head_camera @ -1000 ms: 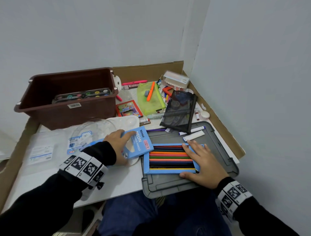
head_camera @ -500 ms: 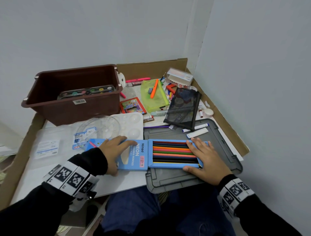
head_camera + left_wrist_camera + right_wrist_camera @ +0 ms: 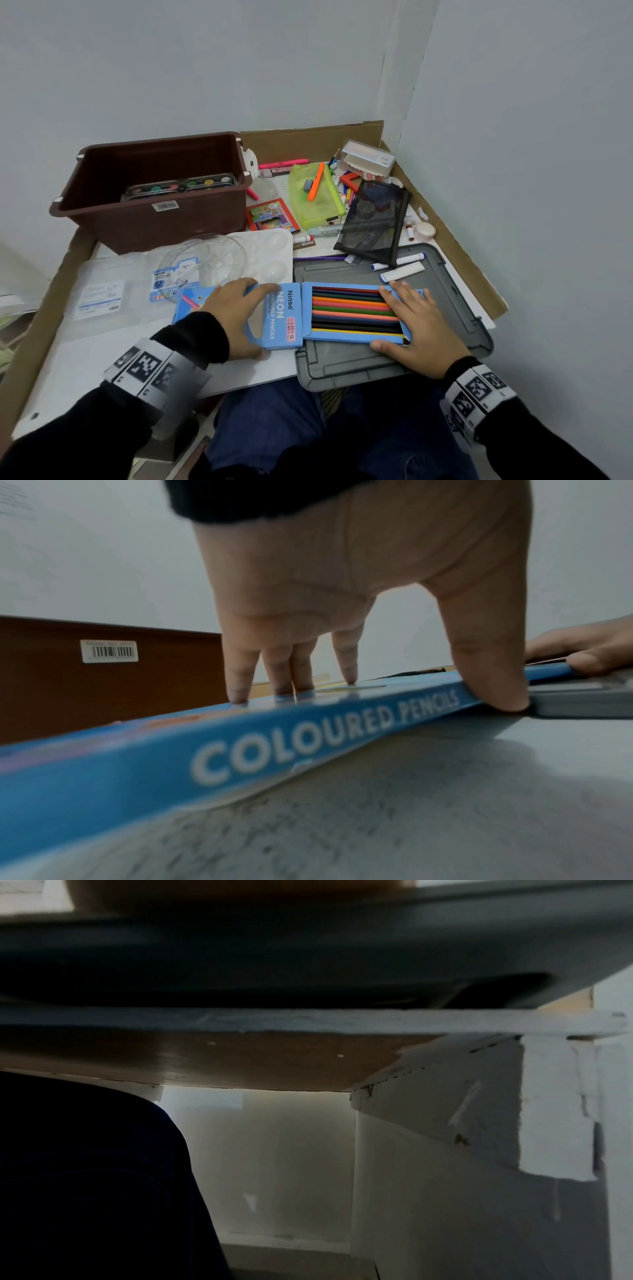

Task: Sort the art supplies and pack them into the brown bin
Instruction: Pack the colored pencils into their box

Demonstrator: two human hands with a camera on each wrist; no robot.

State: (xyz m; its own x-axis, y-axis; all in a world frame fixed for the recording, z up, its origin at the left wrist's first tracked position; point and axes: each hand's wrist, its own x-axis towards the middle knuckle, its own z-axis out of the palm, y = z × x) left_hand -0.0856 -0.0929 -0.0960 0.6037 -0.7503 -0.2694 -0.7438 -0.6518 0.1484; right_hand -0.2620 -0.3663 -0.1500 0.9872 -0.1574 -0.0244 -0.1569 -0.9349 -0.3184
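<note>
Left hand [image 3: 236, 310] grips blue cardboard pencil-box sleeve [image 3: 279, 317], fingers on top face, thumb [image 3: 486, 653] on near edge. Right hand [image 3: 419, 329] lies flat, fingers spread, pressing blue tray of coloured pencils [image 3: 352, 310] onto grey plastic lid [image 3: 455, 308]. Sleeve at 9 o'clock of tray, ends touching. Brown plastic bin [image 3: 150, 205] at 11 o'clock, paint palette [image 3: 178, 185] inside.

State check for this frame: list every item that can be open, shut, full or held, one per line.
pencil tray: slid out of its sleeve, full of pencils
blue sleeve: lying flat, gripped by left hand
right hand: flat on the tray
brown bin: open, paint palette inside
black mesh pouch: closure unclear
</note>
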